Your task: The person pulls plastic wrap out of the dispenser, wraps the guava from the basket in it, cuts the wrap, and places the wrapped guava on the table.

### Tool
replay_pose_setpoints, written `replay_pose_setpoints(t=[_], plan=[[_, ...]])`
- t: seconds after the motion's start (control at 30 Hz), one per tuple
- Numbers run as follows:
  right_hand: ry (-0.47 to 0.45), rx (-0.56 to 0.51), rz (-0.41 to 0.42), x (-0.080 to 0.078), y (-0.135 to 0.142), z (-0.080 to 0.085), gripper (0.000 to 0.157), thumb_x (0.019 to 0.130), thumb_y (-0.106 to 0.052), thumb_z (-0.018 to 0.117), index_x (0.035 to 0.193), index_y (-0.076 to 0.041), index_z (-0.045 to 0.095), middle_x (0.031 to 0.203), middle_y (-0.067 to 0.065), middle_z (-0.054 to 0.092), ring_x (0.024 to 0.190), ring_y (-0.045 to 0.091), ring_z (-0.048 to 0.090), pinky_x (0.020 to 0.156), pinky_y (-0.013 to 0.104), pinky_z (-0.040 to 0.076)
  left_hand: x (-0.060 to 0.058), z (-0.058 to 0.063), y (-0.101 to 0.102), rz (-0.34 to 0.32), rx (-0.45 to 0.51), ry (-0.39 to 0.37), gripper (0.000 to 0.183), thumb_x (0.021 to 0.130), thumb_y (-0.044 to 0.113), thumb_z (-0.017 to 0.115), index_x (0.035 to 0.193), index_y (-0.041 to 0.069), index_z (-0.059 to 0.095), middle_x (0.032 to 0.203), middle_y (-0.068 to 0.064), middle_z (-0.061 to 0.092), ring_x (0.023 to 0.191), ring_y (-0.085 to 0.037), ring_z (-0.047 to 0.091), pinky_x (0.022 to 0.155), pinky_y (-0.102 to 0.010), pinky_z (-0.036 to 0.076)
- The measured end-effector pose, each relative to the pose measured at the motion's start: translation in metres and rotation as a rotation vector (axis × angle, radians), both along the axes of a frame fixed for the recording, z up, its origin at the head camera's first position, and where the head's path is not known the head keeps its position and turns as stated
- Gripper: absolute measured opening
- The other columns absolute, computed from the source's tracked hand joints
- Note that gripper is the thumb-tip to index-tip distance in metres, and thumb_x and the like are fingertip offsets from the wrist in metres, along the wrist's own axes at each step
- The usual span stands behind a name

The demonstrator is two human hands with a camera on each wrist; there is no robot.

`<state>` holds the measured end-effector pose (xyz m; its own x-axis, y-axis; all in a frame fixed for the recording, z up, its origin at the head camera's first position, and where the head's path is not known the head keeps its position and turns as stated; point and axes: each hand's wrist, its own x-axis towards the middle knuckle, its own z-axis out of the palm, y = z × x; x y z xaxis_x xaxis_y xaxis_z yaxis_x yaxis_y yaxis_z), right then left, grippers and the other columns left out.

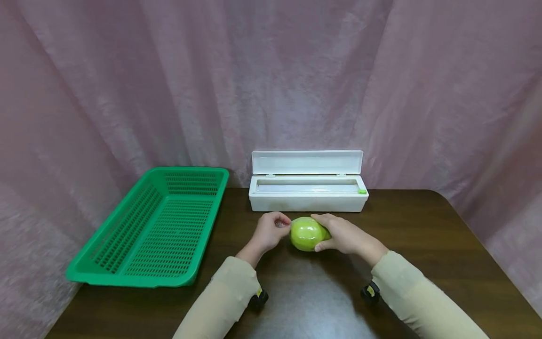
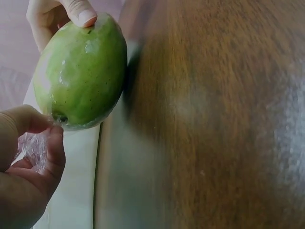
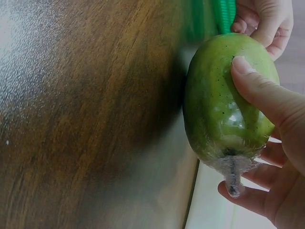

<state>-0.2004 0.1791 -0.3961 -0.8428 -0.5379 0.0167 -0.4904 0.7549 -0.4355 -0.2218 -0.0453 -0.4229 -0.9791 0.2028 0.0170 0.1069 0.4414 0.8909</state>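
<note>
A green mango [image 1: 305, 234] wrapped in clear plastic film is held just over the brown table, in front of the white box. My right hand [image 1: 342, 234] grips it from the right, thumb on the near side and fingers round the far side. At its left end my left hand [image 1: 269, 231] pinches the gathered film [image 2: 34, 149] between thumb and forefinger. Seen from the right wrist, the mango's other end has a twisted tail of film [image 3: 233, 179] round its stem, close to my right fingertips.
Behind the hands stands a white film dispenser box [image 1: 309, 204], its lid [image 1: 307, 163] raised and a roll of film inside. A green slotted basket [image 1: 178, 231] sits at the left of the table [image 1: 427, 235]. A pink curtain [image 1: 296, 75] hangs behind.
</note>
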Motion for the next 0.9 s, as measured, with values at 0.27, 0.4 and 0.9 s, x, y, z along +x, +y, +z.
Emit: replay_pose_setpoints(t=[0.27, 0.4, 0.9], plan=[[0.006, 0.01, 0.02, -0.005, -0.005, 0.005, 0.086, 0.073, -0.033, 0.08, 0.14, 0.003, 0.04, 0.137, 0.019, 0.05, 0.124, 0.032, 0.05, 0.102, 0.047, 0.041, -0.001, 0.001, -0.005, 0.003, -0.106, 0.076, 0.005, 0.085, 0.007, 0.067, 0.087, 0.004, 0.071, 0.08, -0.004, 0.066, 0.069, -0.01, 0.054, 0.061, -0.023, 0.048], [0.008, 0.018, 0.022, -0.006, -0.005, 0.006, 0.087, 0.073, -0.034, 0.08, 0.141, 0.003, 0.04, 0.137, 0.019, 0.049, 0.124, 0.032, 0.05, 0.102, 0.047, 0.041, 0.0, 0.005, -0.011, -0.087, -0.19, 0.108, 0.014, 0.086, 0.013, 0.067, 0.097, 0.005, 0.071, 0.093, -0.006, 0.068, 0.081, -0.011, 0.059, 0.07, -0.025, 0.051], [-0.013, 0.012, 0.001, -0.001, 0.0, 0.003, 0.086, 0.074, -0.034, 0.079, 0.141, 0.003, 0.039, 0.137, 0.02, 0.049, 0.124, 0.033, 0.05, 0.102, 0.048, 0.041, -0.002, 0.007, -0.016, -0.191, -0.298, 0.135, 0.009, 0.088, 0.014, 0.067, 0.095, 0.009, 0.069, 0.093, -0.004, 0.065, 0.08, -0.013, 0.055, 0.07, -0.026, 0.05]])
